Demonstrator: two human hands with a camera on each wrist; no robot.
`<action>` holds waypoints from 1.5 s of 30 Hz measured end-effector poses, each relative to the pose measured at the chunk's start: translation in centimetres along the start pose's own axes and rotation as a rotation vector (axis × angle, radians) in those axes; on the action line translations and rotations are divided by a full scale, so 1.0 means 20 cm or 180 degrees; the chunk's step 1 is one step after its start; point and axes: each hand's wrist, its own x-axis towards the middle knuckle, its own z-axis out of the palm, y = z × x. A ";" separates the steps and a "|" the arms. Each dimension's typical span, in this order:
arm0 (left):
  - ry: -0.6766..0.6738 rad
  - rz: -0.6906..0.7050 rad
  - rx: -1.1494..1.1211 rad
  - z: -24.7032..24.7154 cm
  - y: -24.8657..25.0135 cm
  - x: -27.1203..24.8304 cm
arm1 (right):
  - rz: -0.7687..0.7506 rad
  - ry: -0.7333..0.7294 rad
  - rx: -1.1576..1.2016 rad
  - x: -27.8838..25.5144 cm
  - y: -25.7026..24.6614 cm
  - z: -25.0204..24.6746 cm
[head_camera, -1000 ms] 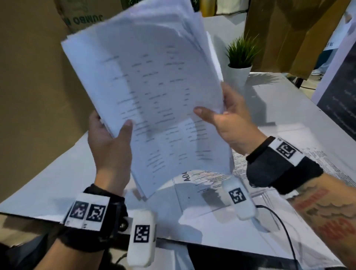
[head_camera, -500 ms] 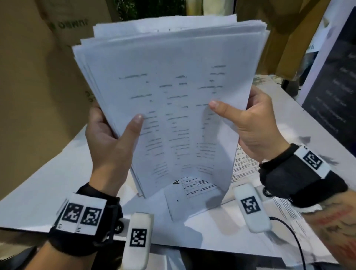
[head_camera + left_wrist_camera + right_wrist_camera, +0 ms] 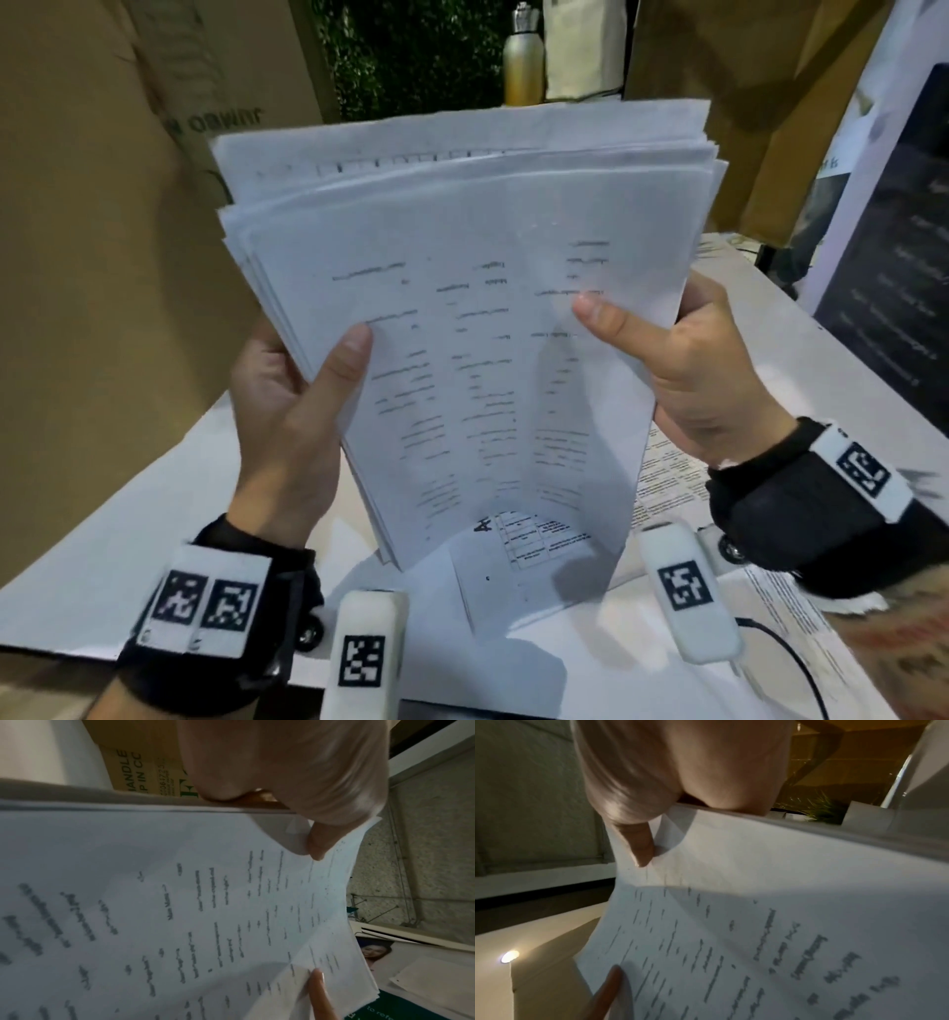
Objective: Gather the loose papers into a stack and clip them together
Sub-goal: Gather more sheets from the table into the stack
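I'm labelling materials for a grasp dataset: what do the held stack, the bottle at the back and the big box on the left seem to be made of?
Stack: thin white printed paper, matte; it bends between both thumbs.
Bottle: likely brushed metal, with a dull silvery sheen.
Box: brown cardboard, matte, with printed lettering.

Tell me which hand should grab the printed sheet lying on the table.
Right, probably: the printed sheet lies just below the right hand, while the left hand can keep gripping the stack.
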 end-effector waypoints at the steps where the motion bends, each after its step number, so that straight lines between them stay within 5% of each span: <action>1: -0.0046 -0.0109 -0.0017 0.01 -0.01 0.00 | -0.0003 0.0003 -0.0057 0.00 0.01 0.01; 6: -0.0191 -0.0484 0.0201 0.02 -0.07 -0.08 | -0.0077 -0.0146 -0.0836 -0.05 0.07 -0.01; 12: -0.0264 -0.0786 0.0499 -0.02 -0.13 -0.18 | 0.0331 -0.0121 -0.0854 -0.10 0.15 -0.06; 20: -0.0128 -0.0364 0.0716 0.06 -0.07 -0.20 | 0.0169 -0.0087 -0.0768 -0.01 0.06 -0.06; 29: -0.0163 -0.1006 0.1188 0.09 -0.08 -0.21 | 0.0760 -0.0036 -0.1353 -0.03 0.08 -0.14; 33: -0.0470 -0.2053 0.0228 0.23 -0.02 -0.29 | 0.0987 -0.0843 -0.2092 0.15 -0.11 -0.23; 38: -0.0835 -0.3893 -0.0969 0.51 -0.15 -0.57 | 0.1217 -0.2004 -0.4253 0.35 -0.09 -0.27; 41: -0.0486 -0.4432 -0.1435 0.62 -0.26 -0.63 | 0.1517 -0.2492 -0.4890 0.39 0.09 -0.25; 45: -0.0268 -0.4884 -0.1854 0.68 -0.31 -0.64 | 0.1856 -0.2497 -0.4889 0.39 0.33 -0.21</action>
